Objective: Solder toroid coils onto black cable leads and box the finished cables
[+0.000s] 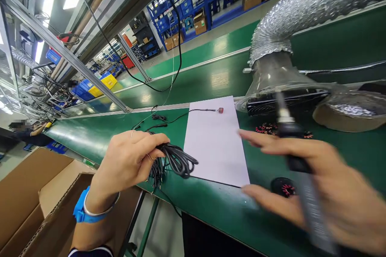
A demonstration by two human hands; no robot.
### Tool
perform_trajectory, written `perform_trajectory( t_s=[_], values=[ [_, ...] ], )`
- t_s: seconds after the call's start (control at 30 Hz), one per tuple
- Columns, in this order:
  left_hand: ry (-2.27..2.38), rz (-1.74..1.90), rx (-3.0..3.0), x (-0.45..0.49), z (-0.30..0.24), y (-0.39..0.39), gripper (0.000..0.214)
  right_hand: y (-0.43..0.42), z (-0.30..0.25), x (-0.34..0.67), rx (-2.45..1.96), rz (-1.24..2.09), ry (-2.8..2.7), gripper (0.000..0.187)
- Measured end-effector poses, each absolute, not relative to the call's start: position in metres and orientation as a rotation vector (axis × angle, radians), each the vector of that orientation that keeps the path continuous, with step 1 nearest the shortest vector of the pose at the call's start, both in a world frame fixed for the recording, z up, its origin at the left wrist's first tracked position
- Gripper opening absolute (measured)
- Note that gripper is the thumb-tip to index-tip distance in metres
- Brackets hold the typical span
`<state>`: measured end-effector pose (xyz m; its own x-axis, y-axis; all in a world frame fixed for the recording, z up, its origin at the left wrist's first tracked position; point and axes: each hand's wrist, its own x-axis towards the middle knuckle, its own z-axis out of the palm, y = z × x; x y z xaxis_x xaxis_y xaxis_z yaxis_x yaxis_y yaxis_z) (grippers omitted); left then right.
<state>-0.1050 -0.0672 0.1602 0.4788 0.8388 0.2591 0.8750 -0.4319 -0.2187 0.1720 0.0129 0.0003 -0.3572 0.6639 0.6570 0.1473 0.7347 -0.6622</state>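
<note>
Nearest, at lower right of the frame: right hand [337, 184], smeared by motion, thumb and forefinger spread wide apart, with a soldering iron [297, 164] slanting through the grasp, grey handle downward, tip pointing up the frame. Impossible to tell from the blur how firmly held. Best gripped by the handle only, well away from the metal end, possibly hot. Left of centre: left hand [129, 156], fingers closed in a pinch on one end of a looped black cable [181, 160], with loops drooping over the lower left of a white sheet [215, 144] on the green desk [211, 200]. Probably light, bendy, a little springy and smooth-jacketed; better taken where all strands gather, to keep single loops from slipping free. Farther up, on the sheet's upper part, a small red part [221, 110] at the end of a thin dark lead [199, 109]. Likely almost weightless and delicate at the joint; better lifted by the sides than pulled by the wire. Beyond, toward upper right, a silvery duct [289, 16]; at top centre, blue shelving [205, 0].
</note>
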Motion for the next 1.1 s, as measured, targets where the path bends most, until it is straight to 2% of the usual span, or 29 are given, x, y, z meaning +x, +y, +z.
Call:
perform_trajectory(
  t_s=[0.1, 0.17, 0.23, 0.33, 0.4, 0.5, 0.6, 0.7, 0.8, 0.9, 0.97, 1.1],
  values=[
    [-1.376, -0.303, -2.364, -0.082, 0.167, -0.069, 0.019, 0.008, 0.026, 0.123, -0.411, 0.879, -1.912, 0.062],
    [-1.382, -0.523, -2.277, -0.078, 0.169, -0.073, 0.021, 0.004, 0.037, 0.096, -0.362, 1.116, -1.901, 0.052],
    [-1.377, -0.763, -2.117, -0.084, 0.17, -0.078, 0.025, 0.001, 0.042, 0.083, -0.308, 1.274, -1.872, 0.034],
    [-1.427, -0.851, -1.83, -0.106, 0.17, -0.085, 0.032, 0.002, 0.041, 0.089, -0.283, 1.39, -1.763, 0.022],
    [-1.543, -0.652, -1.714, -0.128, 0.165, -0.087, 0.033, 0.007, 0.035, 0.11, -0.365, 1.306, -1.723, 0.025],
    [-1.773, -0.152, -1.663, -0.16, 0.147, -0.086, 0.028, 0.019, 0.019, 0.152, -0.562, 0.932, -1.837, 0.031],
    [-2.028, 0.266, -1.721, -0.184, 0.117, -0.079, 0.03, 0.024, 0.0, 0.186, -0.616, 0.733, -2.059, 0.024],
    [-2.229, 0.514, -1.814, -0.182, 0.087, -0.066, 0.032, 0.021, -0.016, 0.196, -0.59, 0.676, -2.224, 0.018],
    [-2.222, 0.372, -2.09, -0.143, 0.064, -0.049, 0.034, 0.016, -0.029, 0.19, -0.59, 0.606, -2.277, 0.019],
    [-2.007, -0.183, -2.491, -0.074, 0.049, -0.032, 0.036, 0.013, -0.035, 0.184, -0.602, 0.581, -2.223, 0.017],
    [-1.823, -0.4, -2.749, -0.03, 0.042, -0.022, 0.036, 0.012, -0.037, 0.185, -0.594, 0.584, -2.151, 0.02],
    [-1.819, -0.308, -3.19, 0.017, 0.033, -0.003, 0.03, 0.014, -0.035, 0.197, -0.617, 0.588, -2.04, 0.03]
  ],
)
